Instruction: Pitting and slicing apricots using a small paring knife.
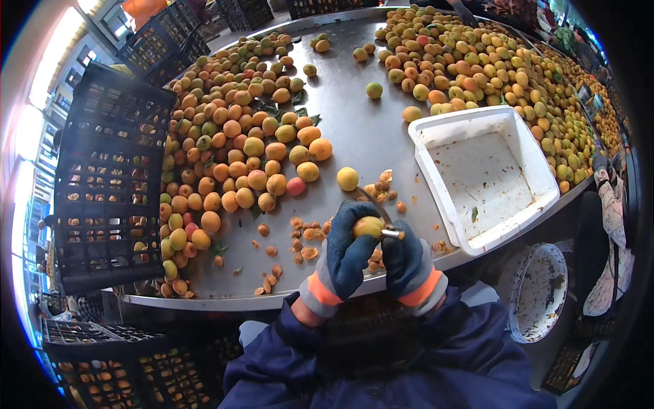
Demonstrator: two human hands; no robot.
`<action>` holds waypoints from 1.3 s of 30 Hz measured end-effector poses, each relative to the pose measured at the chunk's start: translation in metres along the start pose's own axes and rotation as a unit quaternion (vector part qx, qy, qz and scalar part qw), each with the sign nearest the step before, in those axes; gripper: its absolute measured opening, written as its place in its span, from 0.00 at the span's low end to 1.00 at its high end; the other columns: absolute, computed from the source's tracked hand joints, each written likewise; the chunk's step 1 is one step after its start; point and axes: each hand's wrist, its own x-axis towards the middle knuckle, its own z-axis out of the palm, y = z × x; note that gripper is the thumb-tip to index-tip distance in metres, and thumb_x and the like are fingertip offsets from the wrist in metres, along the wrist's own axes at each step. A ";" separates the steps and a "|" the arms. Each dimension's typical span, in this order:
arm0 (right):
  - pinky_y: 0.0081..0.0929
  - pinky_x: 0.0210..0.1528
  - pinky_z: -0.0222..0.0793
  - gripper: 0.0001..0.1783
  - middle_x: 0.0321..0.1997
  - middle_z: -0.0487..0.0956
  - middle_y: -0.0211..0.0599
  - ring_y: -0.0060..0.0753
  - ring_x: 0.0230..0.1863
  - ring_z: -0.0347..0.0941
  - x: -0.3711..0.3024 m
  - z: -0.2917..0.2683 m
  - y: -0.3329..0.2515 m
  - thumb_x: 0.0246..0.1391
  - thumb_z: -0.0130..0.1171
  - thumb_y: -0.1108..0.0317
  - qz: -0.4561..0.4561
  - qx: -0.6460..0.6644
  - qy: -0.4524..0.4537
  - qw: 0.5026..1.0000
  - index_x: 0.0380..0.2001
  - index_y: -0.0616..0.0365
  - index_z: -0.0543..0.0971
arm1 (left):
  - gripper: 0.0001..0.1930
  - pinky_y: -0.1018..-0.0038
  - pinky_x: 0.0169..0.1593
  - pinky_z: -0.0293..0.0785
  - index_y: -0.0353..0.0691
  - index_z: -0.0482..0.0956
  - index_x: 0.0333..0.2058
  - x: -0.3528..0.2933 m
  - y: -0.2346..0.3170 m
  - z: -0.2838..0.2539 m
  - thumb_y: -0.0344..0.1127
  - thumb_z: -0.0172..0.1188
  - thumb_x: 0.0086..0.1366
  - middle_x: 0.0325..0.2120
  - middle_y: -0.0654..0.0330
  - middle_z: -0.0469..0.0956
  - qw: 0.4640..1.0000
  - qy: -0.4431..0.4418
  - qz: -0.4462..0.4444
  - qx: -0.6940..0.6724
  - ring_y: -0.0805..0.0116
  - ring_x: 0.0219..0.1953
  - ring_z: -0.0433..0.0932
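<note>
My left hand [344, 252], in a dark blue glove with a grey and orange cuff, is closed round a yellow-green apricot [368, 225]. In a matching glove, my right hand [403, 260] grips a small knife [392, 234] with a curved blade and a metal collar. The blade lies against the far right side of the fruit; my fingers hide most of the handle. Just beyond my hands a yellow apricot [347, 178] rests on the metal table [354, 123]. Apricot halves [310, 253] and scraps are scattered around my hands.
A heap of apricots [235, 146] covers the table's left, beside a tilted black crate [109, 177]. A larger heap [477, 68] fills the far right. A white tub [487, 174] stands right of my hands. Below the table edge are a white bucket [538, 293] and black crates [136, 368].
</note>
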 end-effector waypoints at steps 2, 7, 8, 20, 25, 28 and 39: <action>0.40 0.27 0.69 0.10 0.26 0.76 0.47 0.55 0.28 0.74 -0.004 0.000 0.012 0.60 0.51 0.65 0.066 0.101 -0.046 0.992 0.41 0.58 0.72 | 0.21 0.75 0.50 0.67 0.35 0.61 0.53 -0.002 -0.002 0.007 0.29 0.48 0.60 0.43 0.58 0.67 0.994 0.048 -0.002 -0.099 0.70 0.44 0.68; 0.36 0.31 0.71 0.09 0.29 0.76 0.49 0.50 0.30 0.74 0.002 -0.012 0.014 0.53 0.53 0.76 -0.116 -0.005 -0.086 0.990 0.39 0.60 0.74 | 0.26 0.74 0.50 0.67 0.38 0.57 0.56 -0.003 0.002 0.006 0.29 0.49 0.58 0.41 0.58 0.67 0.989 0.033 -0.020 -0.144 0.71 0.43 0.69; 0.35 0.31 0.71 0.11 0.29 0.77 0.48 0.49 0.29 0.74 0.001 -0.017 0.007 0.51 0.53 0.79 -0.050 0.043 -0.118 0.991 0.39 0.60 0.75 | 0.27 0.74 0.50 0.67 0.38 0.56 0.56 -0.005 0.003 0.006 0.29 0.49 0.57 0.41 0.58 0.67 0.988 0.029 -0.018 -0.149 0.71 0.43 0.69; 0.30 0.26 0.65 0.08 0.20 0.72 0.40 0.40 0.21 0.70 -0.023 -0.014 -0.003 0.58 0.51 0.69 0.034 0.091 -0.115 0.989 0.39 0.59 0.73 | 0.30 0.70 0.44 0.72 0.41 0.58 0.59 -0.015 -0.006 0.004 0.35 0.54 0.56 0.41 0.58 0.67 0.911 0.084 -0.064 -0.399 0.64 0.38 0.73; 0.39 0.25 0.64 0.15 0.19 0.73 0.46 0.56 0.23 0.72 -0.026 -0.007 -0.011 0.64 0.46 0.56 0.079 0.036 -0.062 0.994 0.38 0.58 0.71 | 0.29 0.68 0.50 0.74 0.37 0.60 0.58 -0.018 -0.009 0.007 0.38 0.52 0.58 0.43 0.56 0.71 0.866 0.109 -0.088 -0.481 0.63 0.45 0.74; 0.43 0.26 0.64 0.13 0.22 0.74 0.52 0.63 0.28 0.71 -0.024 -0.004 -0.015 0.64 0.47 0.58 0.065 -0.004 -0.062 0.996 0.38 0.58 0.70 | 0.29 0.68 0.50 0.74 0.37 0.61 0.58 -0.018 -0.012 0.007 0.38 0.51 0.58 0.42 0.56 0.72 0.895 0.104 -0.089 -0.424 0.63 0.44 0.75; 0.43 0.27 0.64 0.12 0.23 0.74 0.47 0.60 0.29 0.72 -0.020 0.000 -0.016 0.64 0.46 0.58 0.033 -0.100 -0.056 0.993 0.36 0.56 0.68 | 0.28 0.69 0.43 0.77 0.41 0.58 0.60 -0.020 -0.018 0.017 0.39 0.52 0.62 0.42 0.56 0.72 0.913 0.119 -0.069 -0.384 0.62 0.42 0.76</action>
